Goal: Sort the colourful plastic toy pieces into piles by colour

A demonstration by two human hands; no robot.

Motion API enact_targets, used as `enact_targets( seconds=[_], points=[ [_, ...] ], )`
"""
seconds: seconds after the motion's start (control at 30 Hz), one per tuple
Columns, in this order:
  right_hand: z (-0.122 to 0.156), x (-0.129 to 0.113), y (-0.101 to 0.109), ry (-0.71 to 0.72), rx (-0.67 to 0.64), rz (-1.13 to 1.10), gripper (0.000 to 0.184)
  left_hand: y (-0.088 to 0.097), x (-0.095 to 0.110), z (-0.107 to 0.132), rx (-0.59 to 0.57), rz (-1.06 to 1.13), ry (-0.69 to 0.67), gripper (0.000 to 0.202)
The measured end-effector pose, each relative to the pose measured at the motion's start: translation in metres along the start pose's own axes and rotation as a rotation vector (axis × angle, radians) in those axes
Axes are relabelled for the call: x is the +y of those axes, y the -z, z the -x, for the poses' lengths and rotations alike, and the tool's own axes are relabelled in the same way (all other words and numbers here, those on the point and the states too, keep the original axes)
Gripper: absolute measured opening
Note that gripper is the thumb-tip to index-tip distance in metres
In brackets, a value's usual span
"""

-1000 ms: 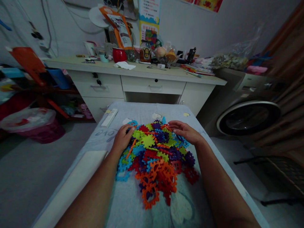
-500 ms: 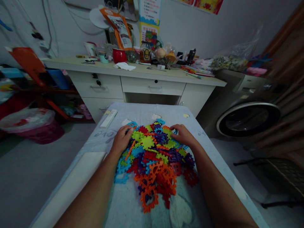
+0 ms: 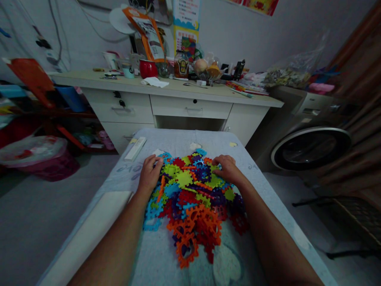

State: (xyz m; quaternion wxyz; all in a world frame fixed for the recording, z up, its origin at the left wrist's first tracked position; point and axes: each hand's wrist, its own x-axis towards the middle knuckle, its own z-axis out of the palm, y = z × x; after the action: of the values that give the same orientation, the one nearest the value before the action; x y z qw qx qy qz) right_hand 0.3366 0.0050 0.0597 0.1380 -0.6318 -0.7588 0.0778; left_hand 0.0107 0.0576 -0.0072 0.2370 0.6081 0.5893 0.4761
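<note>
My left grip [image 3: 148, 174] and right grip [image 3: 228, 170] curve part-open at the edges of a heap of multicoloured, tooth-edged plastic plates [image 3: 190, 196]; I can't tell if either holds one. It lies at four o'clock from the left, eight from the right, neither clearly nearer. Its long axis runs twelve to six on the blue-clothed desk [image 3: 181, 140], orange end toward six.

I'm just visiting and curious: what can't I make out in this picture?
All in the head view:
- Lower pieces of the colourful pile: covered by those on top.
- Whether the left hand or right hand has a grip on a piece: fingers hide it.
- Long white object: partly behind the left forearm, cut off by the bottom edge.
- Wall poster text: too small, blurred.
</note>
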Motion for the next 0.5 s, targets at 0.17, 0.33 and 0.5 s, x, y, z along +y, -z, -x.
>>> enact_targets(
  seconds=[0.17, 0.33, 0.5],
  points=[
    [0.001, 0.011, 0.001, 0.093, 0.02, -0.23, 0.016, -0.001, -0.002, -0.001, -0.01, 0.013, -0.004, 0.045],
    [0.005, 0.009, 0.015, 0.056, -0.027, -0.641, 0.015, -0.001, -0.003, 0.0, -0.032, 0.015, -0.028, 0.045],
    [0.002, 0.021, 0.022, -0.131, 0.138, -1.061, 0.032, -0.001, -0.002, 0.0, -0.044, 0.019, -0.055, 0.048]
  ],
)
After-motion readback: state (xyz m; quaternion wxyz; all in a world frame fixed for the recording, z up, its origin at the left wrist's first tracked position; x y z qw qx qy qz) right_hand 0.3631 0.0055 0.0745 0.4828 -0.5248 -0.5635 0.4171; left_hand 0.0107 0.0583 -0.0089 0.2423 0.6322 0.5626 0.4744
